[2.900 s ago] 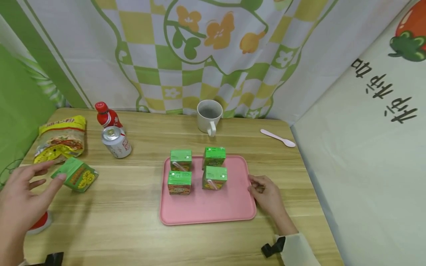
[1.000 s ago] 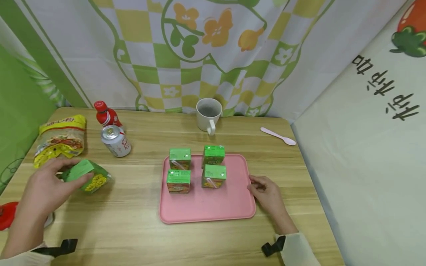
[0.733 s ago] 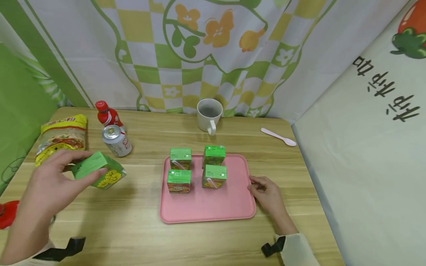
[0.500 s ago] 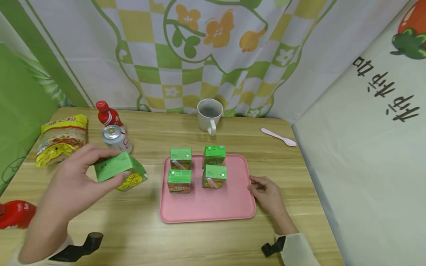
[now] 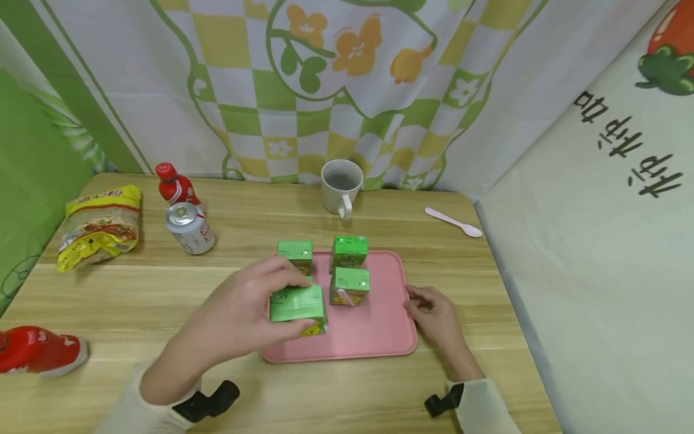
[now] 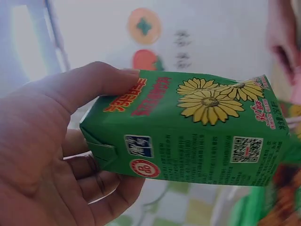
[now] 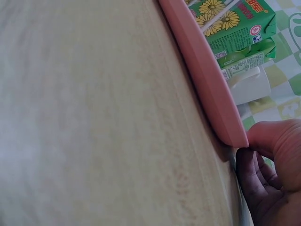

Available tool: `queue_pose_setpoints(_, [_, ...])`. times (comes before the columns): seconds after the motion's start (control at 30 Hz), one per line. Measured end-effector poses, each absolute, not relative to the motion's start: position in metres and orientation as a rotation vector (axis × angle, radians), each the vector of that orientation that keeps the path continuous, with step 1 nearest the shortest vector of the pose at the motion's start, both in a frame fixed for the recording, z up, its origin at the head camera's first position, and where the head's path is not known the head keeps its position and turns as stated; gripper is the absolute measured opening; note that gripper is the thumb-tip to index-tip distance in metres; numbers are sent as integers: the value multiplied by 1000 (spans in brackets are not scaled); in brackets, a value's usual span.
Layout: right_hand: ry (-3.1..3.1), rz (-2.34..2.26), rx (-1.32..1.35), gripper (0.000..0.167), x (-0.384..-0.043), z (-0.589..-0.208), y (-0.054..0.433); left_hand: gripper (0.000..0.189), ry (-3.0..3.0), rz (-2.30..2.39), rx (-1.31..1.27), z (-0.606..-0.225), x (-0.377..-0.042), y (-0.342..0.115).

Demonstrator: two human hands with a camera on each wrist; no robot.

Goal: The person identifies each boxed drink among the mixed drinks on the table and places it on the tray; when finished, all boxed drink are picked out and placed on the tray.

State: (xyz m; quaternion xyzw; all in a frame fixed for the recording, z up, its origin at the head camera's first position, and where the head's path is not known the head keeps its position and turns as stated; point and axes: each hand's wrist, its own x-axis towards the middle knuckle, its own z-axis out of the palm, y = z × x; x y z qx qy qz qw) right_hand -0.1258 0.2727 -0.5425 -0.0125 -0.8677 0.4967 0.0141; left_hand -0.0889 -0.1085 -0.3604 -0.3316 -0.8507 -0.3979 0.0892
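Note:
My left hand [image 5: 241, 313] grips a green juice box [image 5: 297, 303] between thumb and fingers, above the near left part of a pink tray [image 5: 368, 334]. Yellow flowers and a printed code show on this juice box [image 6: 197, 127] in the left wrist view. Other green juice boxes stand upright on the tray: one at the back left [image 5: 295, 250], one at the back right [image 5: 349, 250] and one in front of that [image 5: 349, 286]. Another at the front left is mostly hidden behind the held one. My right hand [image 5: 436, 319] pinches the tray's right rim between thumb and fingers.
Behind the tray stands a white mug [image 5: 340, 190], with a pink spoon [image 5: 453, 223] to its right. At the left are a silver can [image 5: 191, 229], a red bottle [image 5: 176, 185] and a yellow food bag [image 5: 100, 226]. Another red bottle [image 5: 40, 351] lies near the left edge.
My left hand has taken hold of the juice box near the food bag, lifted it and carried it right, over the tray. The right hand stays at the tray's rim.

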Motion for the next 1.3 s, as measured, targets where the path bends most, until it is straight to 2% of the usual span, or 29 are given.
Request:
queue_pose_setpoints(0.23, [-2695,1572,-43,31,-124,-540,272,44,-2642,-943,-1023,-392,-92,-80])
queue_pose_setpoints(0.57, [-2691,1564,-26,30,-125,-542,272,47,-2688,-719,-1089,-427,-92,-62])
queue_pose_setpoints(0.9, [-2671,1576,-28,30,-122,-539,269,46,-2753,-694,-1064,-440,-90,-55])
queue_pose_setpoints(1.17, [-2685,1573,-6,31,-115,-505,253,45,-2747,-697,-1060,-444,-89,-53])
queue_pose_setpoints(1.3, [-2706,1593,-33,31,-115,-501,251,46,-2739,-703,-1042,-444,-89,-53])
